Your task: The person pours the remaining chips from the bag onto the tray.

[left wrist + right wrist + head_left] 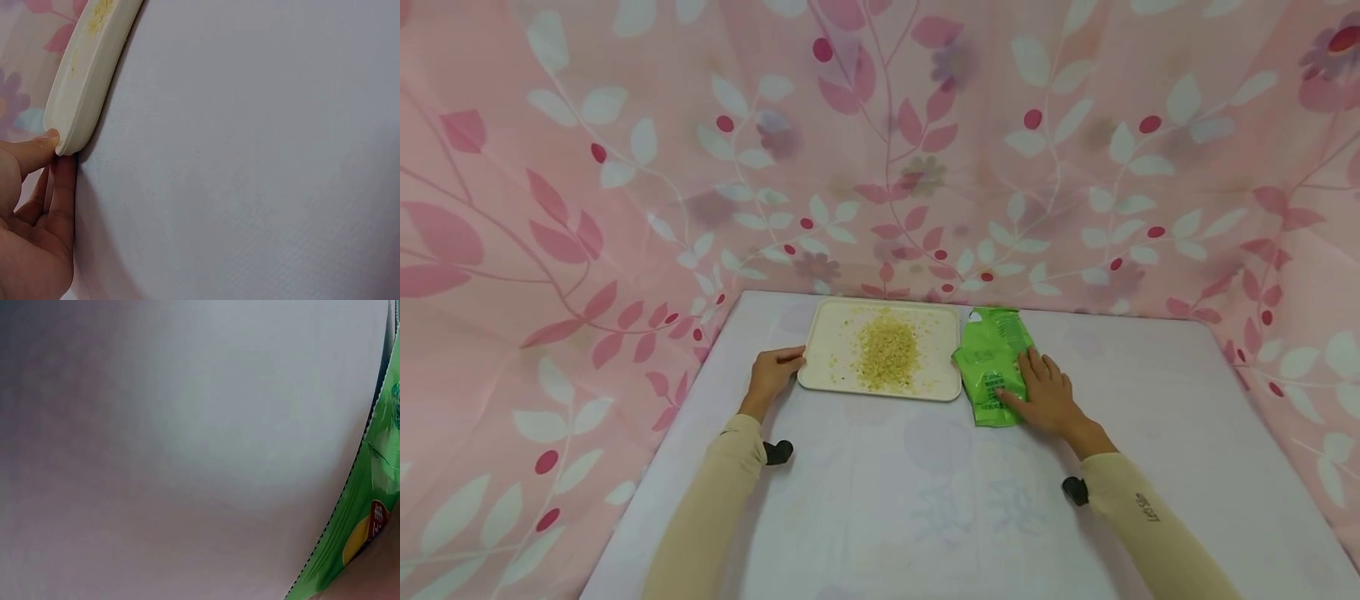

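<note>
A cream rectangular tray lies near the back of the table, with a heap of yellowish crumbly bits spread over its middle. My left hand pinches the tray's left edge; in the left wrist view its thumb is on the rim and the other fingers are below. Right of the tray lie green plastic packets, one overlapping another, printed with dark lettering. Across their right side rests my right hand, fingers spread. The right wrist view shows a packet's serrated edge and only a sliver of that hand.
A white cloth with faint printed marks covers the table. Pink leaf-patterned curtains stand behind the table and along both sides. Dark wrist-worn pieces stick out near both cuffs.
</note>
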`<control>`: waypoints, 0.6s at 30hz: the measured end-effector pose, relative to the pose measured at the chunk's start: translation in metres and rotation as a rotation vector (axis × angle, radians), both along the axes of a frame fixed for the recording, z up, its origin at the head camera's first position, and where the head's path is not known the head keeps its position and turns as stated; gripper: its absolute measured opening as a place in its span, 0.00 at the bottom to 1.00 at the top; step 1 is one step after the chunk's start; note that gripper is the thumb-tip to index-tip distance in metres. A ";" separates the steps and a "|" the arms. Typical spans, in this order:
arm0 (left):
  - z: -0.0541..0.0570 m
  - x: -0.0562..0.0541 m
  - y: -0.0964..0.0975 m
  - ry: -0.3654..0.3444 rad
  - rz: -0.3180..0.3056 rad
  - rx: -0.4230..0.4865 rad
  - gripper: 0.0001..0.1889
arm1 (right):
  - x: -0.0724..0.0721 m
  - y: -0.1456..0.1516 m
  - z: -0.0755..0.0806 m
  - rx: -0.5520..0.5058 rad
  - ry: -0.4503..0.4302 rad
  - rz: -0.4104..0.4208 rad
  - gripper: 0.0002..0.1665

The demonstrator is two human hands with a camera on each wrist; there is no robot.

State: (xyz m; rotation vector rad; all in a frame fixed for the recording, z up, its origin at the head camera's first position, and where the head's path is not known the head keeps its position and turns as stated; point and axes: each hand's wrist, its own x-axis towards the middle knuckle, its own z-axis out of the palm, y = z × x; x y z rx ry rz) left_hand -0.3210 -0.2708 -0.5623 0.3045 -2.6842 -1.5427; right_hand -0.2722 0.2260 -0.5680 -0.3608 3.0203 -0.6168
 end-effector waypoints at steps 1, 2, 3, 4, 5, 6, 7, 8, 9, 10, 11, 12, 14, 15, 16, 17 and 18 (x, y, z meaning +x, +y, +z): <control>0.000 -0.002 0.000 0.003 -0.001 -0.002 0.15 | -0.001 0.000 0.000 -0.004 0.008 -0.004 0.57; -0.001 -0.004 0.000 0.005 -0.002 -0.001 0.15 | -0.002 0.001 -0.001 0.000 0.017 -0.009 0.56; -0.001 -0.006 0.000 0.007 -0.002 0.001 0.15 | -0.003 0.001 -0.001 -0.010 0.026 -0.016 0.56; -0.001 -0.008 0.000 0.010 -0.006 -0.001 0.16 | -0.004 0.002 -0.001 -0.021 0.038 -0.024 0.55; -0.001 -0.009 0.000 0.012 -0.012 -0.005 0.16 | -0.006 0.003 0.000 -0.032 0.053 -0.027 0.54; -0.001 -0.010 0.000 0.013 -0.015 -0.014 0.16 | -0.007 0.005 0.001 -0.055 0.067 -0.028 0.53; -0.001 -0.011 0.001 0.014 -0.019 -0.018 0.16 | -0.008 0.007 0.003 -0.074 0.082 -0.030 0.52; -0.001 -0.011 0.001 0.014 -0.026 -0.032 0.16 | -0.007 0.009 0.005 -0.091 0.098 -0.032 0.51; 0.000 -0.010 0.001 0.019 -0.037 -0.051 0.17 | -0.007 0.012 0.008 -0.110 0.117 -0.031 0.50; 0.000 -0.010 0.001 0.038 -0.056 -0.083 0.18 | -0.006 0.015 0.011 -0.123 0.135 -0.032 0.50; 0.001 -0.009 0.001 0.060 -0.069 -0.115 0.18 | -0.006 0.018 0.015 -0.136 0.153 -0.038 0.49; 0.002 -0.009 0.001 0.090 -0.082 -0.155 0.19 | -0.006 0.021 0.020 -0.149 0.174 -0.048 0.49; 0.004 -0.008 0.001 0.165 -0.105 -0.240 0.22 | -0.006 0.028 0.028 -0.167 0.226 -0.077 0.50; 0.005 -0.007 0.001 0.204 -0.111 -0.282 0.24 | -0.006 0.031 0.033 -0.175 0.252 -0.098 0.50; 0.007 -0.007 0.001 0.242 -0.116 -0.325 0.26 | -0.007 0.033 0.037 -0.183 0.279 -0.120 0.51; 0.008 -0.006 0.001 0.268 -0.117 -0.359 0.28 | -0.007 0.035 0.040 -0.186 0.308 -0.139 0.52; 0.009 -0.006 0.002 0.293 -0.124 -0.387 0.31 | -0.007 0.036 0.043 -0.180 0.335 -0.155 0.53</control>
